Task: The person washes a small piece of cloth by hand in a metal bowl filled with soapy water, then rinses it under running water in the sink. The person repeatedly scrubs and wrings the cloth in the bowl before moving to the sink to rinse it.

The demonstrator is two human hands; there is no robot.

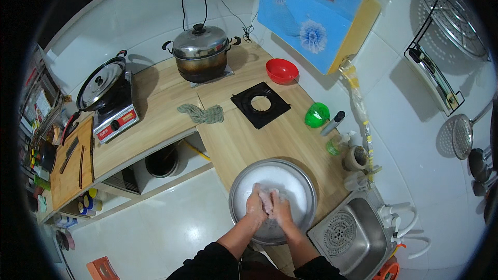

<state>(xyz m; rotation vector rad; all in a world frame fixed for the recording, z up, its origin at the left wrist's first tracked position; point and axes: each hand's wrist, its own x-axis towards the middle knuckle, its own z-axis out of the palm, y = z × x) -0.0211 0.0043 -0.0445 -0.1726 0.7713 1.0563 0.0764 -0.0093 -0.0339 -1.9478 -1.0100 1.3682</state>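
Observation:
A wide metal basin (pixel 312 202) of white, sudsy water stands on the wooden counter in front of me. Over it, my left hand (pixel 256 204) and my right hand (pixel 281 207) are close together, both gripping a wet, pale pinkish cloth (pixel 266 201) between them. Suds cling to the fingers. The cloth's lower part is partly hidden by my hands. Beyond the basin lie a square black stove plate (pixel 246 104) with a round hole and a crumpled grey-green cloth (pixel 201 114).
A steel sink (pixel 363 225) with white taps adjoins the basin at the right. Nearby are a green mesh ball (pixel 317 115) and a red bowl (pixel 282 71). A lidded pot (pixel 200 52), a gas stove (pixel 116 124) with a pan, and a cutting board (pixel 74 167) bearing a knife stand further left.

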